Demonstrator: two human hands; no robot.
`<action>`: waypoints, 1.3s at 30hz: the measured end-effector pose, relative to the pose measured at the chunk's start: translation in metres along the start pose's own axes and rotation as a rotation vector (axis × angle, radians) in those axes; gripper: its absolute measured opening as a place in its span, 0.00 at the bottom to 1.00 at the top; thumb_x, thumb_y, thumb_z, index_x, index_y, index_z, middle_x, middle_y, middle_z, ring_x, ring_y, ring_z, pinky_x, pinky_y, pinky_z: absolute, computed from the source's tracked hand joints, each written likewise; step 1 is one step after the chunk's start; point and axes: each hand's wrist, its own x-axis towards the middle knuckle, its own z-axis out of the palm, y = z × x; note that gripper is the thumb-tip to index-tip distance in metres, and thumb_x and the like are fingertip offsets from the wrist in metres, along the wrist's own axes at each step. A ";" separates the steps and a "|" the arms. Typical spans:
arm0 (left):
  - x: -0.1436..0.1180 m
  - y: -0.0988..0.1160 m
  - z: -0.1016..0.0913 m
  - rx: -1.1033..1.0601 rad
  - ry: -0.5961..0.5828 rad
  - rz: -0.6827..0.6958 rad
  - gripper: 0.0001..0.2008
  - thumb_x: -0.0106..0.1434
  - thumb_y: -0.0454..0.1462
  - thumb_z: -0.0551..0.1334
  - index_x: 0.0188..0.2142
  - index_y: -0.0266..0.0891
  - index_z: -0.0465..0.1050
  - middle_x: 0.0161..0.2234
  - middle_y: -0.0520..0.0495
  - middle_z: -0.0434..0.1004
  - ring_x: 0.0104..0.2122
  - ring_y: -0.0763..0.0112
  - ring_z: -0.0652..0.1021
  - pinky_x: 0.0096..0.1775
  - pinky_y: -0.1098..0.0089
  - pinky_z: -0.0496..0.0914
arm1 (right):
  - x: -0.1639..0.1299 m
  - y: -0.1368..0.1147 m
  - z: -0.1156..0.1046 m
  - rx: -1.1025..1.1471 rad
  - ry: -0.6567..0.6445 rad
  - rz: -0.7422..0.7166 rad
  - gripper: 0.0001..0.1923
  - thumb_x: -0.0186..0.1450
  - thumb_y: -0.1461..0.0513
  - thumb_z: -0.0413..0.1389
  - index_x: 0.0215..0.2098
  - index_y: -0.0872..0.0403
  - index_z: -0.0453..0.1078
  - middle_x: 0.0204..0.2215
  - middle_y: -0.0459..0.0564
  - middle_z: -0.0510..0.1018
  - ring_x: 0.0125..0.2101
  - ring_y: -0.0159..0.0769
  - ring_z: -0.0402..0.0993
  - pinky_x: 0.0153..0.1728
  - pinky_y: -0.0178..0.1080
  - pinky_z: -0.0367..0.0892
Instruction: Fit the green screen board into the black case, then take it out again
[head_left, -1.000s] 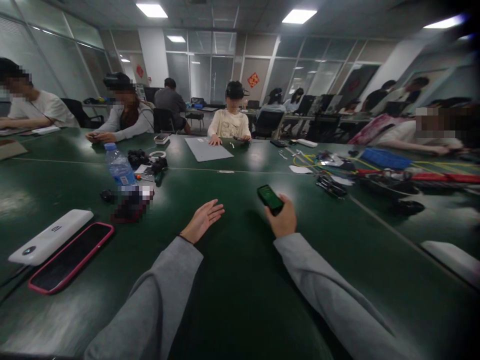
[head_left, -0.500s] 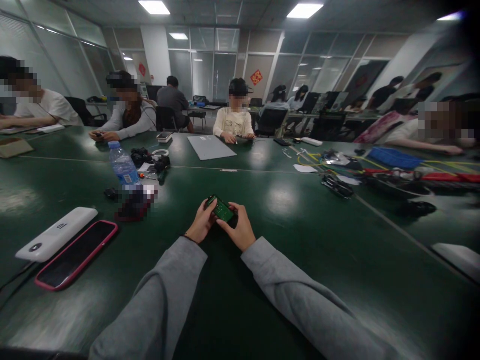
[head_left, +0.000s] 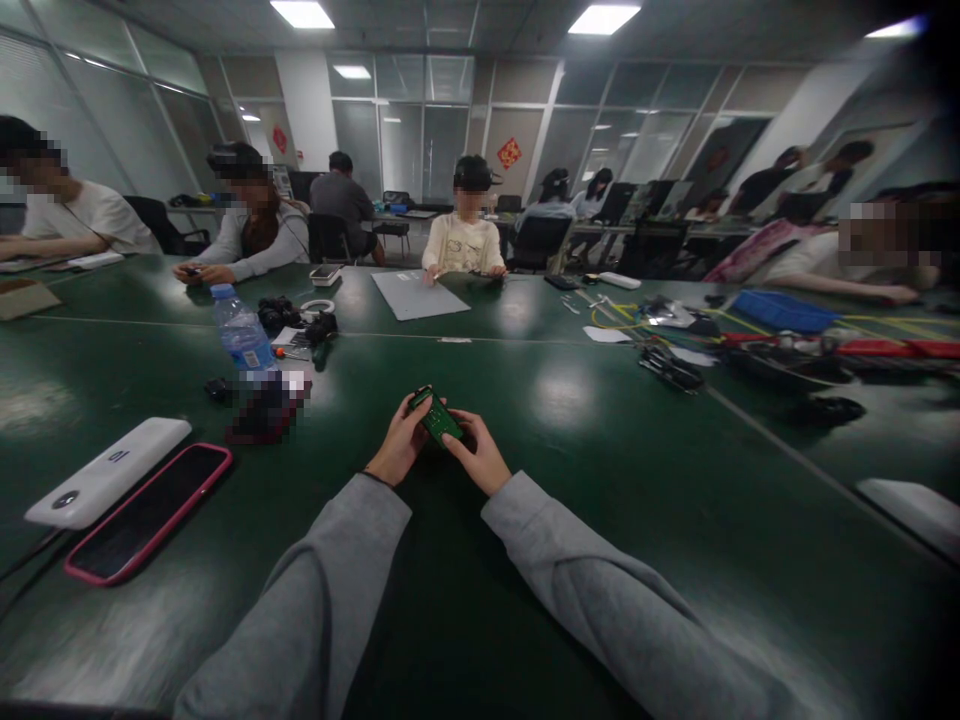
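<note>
A: What's held?
B: Small flat rectangular green circuit board (head_left: pixel 435 416), tilted, gripped above the glossy dark-green table (head_left: pixel 600 480).
A: Finger contact?
B: Board is pinched from both sides: left hand (head_left: pixel 400 448) fingers curled on its left edge, right hand (head_left: pixel 474 455) fingers closed on its lower right. Both forearms, grey-sleeved, are angled inward.
A: Nearby?
B: Pink-cased phone (head_left: pixel 146 513) and white power bank (head_left: pixel 105 472) lie well apart, left.

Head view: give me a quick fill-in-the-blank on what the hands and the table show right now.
1. Both hands hold a small ____ board.
2. The left hand and right hand wear ____ sleeves.
3. The phone beside the white power bank has a ____ case.
Missing: green; grey; pink
</note>
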 end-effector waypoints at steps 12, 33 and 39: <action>-0.005 -0.008 0.016 -0.098 -0.042 -0.229 0.17 0.58 0.44 0.61 0.46 0.41 0.68 0.41 0.46 0.75 0.39 0.70 0.75 0.44 0.69 0.67 | -0.002 -0.010 -0.004 -0.395 0.290 -0.147 0.30 0.58 0.59 0.55 0.57 0.54 0.54 0.50 0.56 0.67 0.49 0.42 0.66 0.50 0.48 0.64; -0.003 -0.007 0.008 -0.136 -0.038 -0.221 0.34 0.55 0.62 0.47 0.46 0.41 0.71 0.41 0.42 0.76 0.43 0.61 0.75 0.45 0.61 0.69 | -0.014 -0.028 0.005 -0.597 0.110 -0.331 0.29 0.60 0.53 0.54 0.56 0.54 0.54 0.48 0.58 0.61 0.51 0.44 0.59 0.52 0.51 0.61; -0.005 -0.006 0.011 -0.124 -0.041 -0.225 0.35 0.55 0.62 0.47 0.50 0.43 0.69 0.44 0.42 0.75 0.44 0.60 0.74 0.46 0.61 0.69 | -0.016 -0.027 0.006 -0.564 0.008 -0.255 0.33 0.62 0.52 0.52 0.60 0.52 0.47 0.54 0.56 0.61 0.54 0.45 0.60 0.50 0.50 0.64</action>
